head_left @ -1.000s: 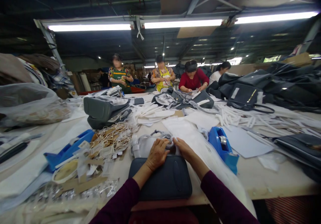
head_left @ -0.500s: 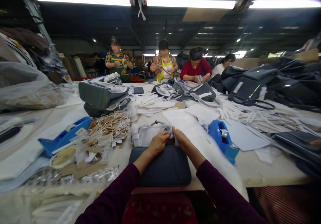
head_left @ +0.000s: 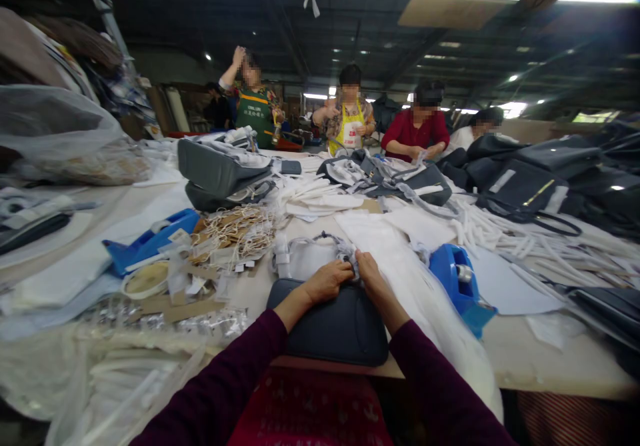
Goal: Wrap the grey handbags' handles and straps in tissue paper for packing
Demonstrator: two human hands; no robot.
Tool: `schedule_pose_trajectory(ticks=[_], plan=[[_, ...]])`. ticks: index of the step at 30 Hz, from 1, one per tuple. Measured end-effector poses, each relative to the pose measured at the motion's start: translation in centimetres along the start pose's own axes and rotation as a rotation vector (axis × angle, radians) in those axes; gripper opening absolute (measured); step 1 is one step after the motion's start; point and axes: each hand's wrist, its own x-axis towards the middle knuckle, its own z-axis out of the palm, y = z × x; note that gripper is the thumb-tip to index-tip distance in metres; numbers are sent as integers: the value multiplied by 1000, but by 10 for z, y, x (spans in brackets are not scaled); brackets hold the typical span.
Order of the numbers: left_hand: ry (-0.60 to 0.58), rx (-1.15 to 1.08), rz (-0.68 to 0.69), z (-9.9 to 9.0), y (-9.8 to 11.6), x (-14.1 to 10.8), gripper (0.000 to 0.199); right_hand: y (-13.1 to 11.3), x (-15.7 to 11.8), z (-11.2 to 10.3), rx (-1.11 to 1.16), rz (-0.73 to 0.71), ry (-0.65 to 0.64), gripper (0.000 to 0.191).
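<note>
A dark blue-grey bag (head_left: 333,326) lies at the table's front edge, its smooth base toward me. Its far side carries a wrapped strap (head_left: 320,241) in pale covering. My left hand (head_left: 327,282) rests over the bag's far edge, fingers closed on the wrapped part at its right end. Close beside it, my right hand (head_left: 369,274) pinches the same wrapped part from the right. The fingertips of both hands nearly meet, and the small piece between them is partly hidden.
Blue tape dispensers stand left (head_left: 150,241) and right (head_left: 456,279). Tags with strings (head_left: 235,233) lie left of the bag. More bags (head_left: 220,173) and white strips (head_left: 320,193) lie beyond. Several people work across the table, with a bag pile (head_left: 540,173) at the right.
The view has shifted, so the scene sits further right and the far side higher. Across the table, the person in the green apron has raised an arm to the head. My hands keep their hold.
</note>
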Motion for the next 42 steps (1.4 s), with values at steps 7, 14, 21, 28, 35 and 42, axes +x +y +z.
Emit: schedule_pose_trajectory(ticks=[7,14,21,28,35,42], plan=[[894,-140,-288,-22,9,-12,31,-82,-42,41,26,-495,137,22],[1235,217,-940,-42,-15,-65,22,-67,-48,110,129,-447,-237,21],[615,132,-1328,-48,-41,-75,43,-52,-48,112,-181,-492,-289,31],[780,261,-1079,-45,-30,-65,32,-47,-32,116,-102,-346,-362,34],[778,381,-912,-46,-12,-58,21,-47,-19,114,39,-196,-310,26],[809,138,-1001,-49,-2,-55,38,-51,-17,104,174,-48,-219,11]])
